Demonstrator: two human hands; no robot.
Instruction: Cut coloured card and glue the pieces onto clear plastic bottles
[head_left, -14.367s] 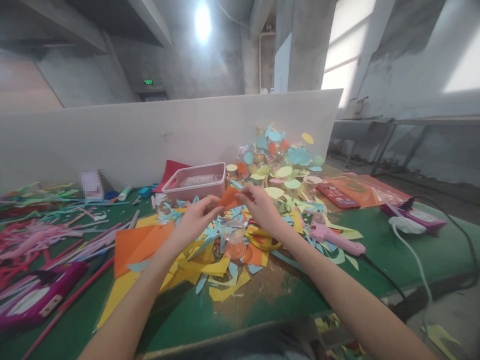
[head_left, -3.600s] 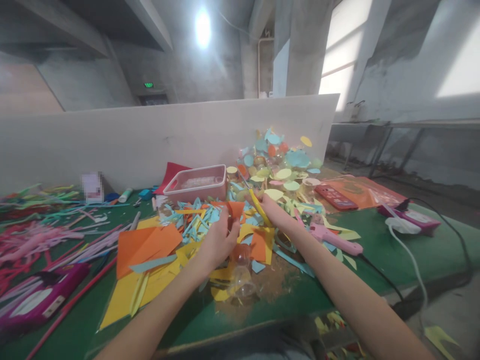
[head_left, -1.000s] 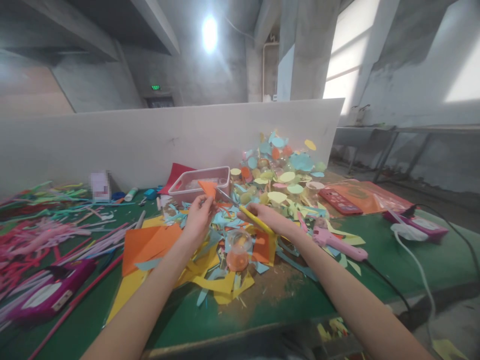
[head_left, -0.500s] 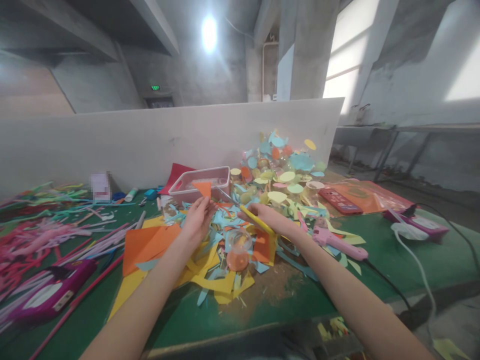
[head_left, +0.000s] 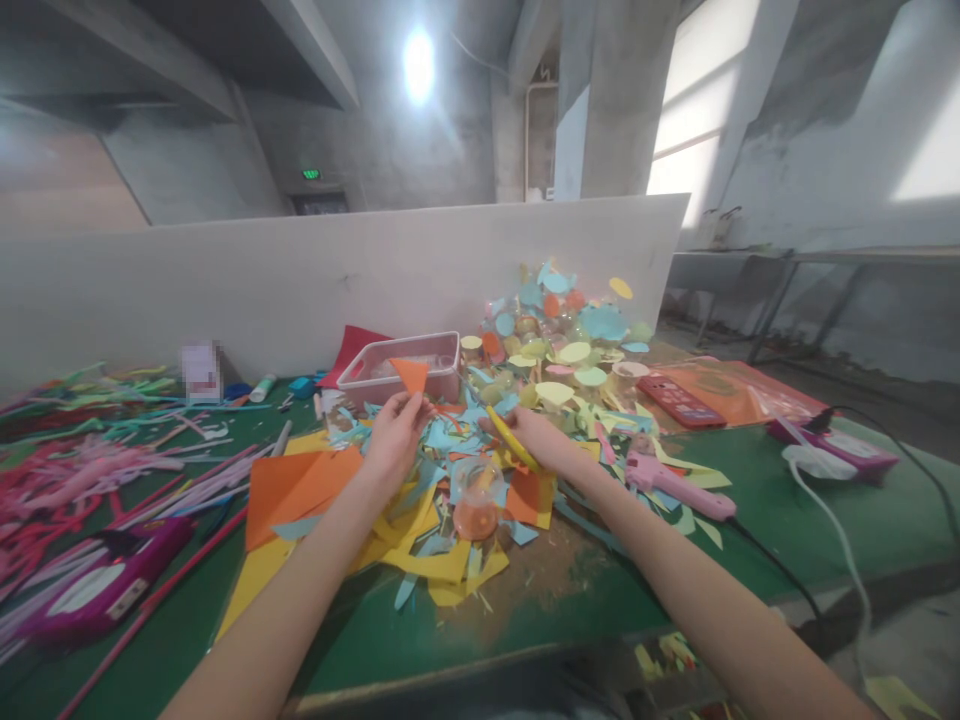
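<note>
Pinched in my left hand (head_left: 396,432) is a small piece of orange paper (head_left: 410,375), its pointed shape standing above the fingertips. My right hand (head_left: 531,438) is closed around yellow-handled scissors (head_left: 513,438), whose blades point up and away, apart from the paper. Between my forearms stands a clear plastic cup (head_left: 478,490) with an orange bottom. Blue paper scraps (head_left: 446,437) and yellow paper strips (head_left: 427,560) lie beneath and around both hands. Larger orange paper sheets (head_left: 300,492) rest left of my left wrist.
A pink basket (head_left: 360,383) stands behind my hands. Clear cups topped with paper discs (head_left: 574,355) are heaped at the back right. A pink glue gun (head_left: 679,487) with a cord lies right; a red phone (head_left: 679,402) is beyond. Pipe cleaners (head_left: 97,470) cover the left side.
The scissors have drawn away from the orange paper and turned upward. My left hand has tilted the paper slightly and shifted it right.
</note>
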